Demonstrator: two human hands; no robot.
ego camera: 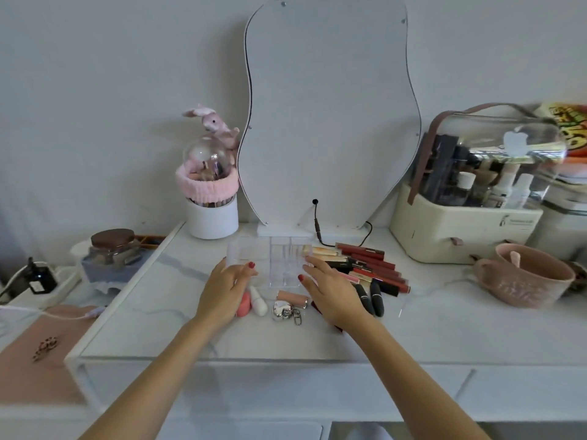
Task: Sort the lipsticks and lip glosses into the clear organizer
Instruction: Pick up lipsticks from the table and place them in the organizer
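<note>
left hand (226, 287): lay at the near left corner of the clear organizer (273, 262), fingers loosely extended against its edge, thumb forward; nothing curled round.
right hand (330, 292): reached in at the organizer's near right side, fingers straight and relaxed, touching the wall; held nothing.
table (444, 331): white marble-look top, carried everything below.
mirror (330, 115): wavy-edged, stood against the wall behind the organizer.
cosmetics case (470, 223): cream base, clear lid, far right.
pink mug (527, 277): right of the pile, near the case.
clear organizer: sat mid-table before the mirror, compartments looked unfilled.
lip gloss pile (371, 265): red and gold tubes heaped just right of the organizer, partly under the right hand.
black lipsticks (376, 296): two, beside the right hand.
pink tube (292, 298): lay on its side between the hands, near the organizer.
silver keychain piece (282, 311): just below the pink tube.
</note>
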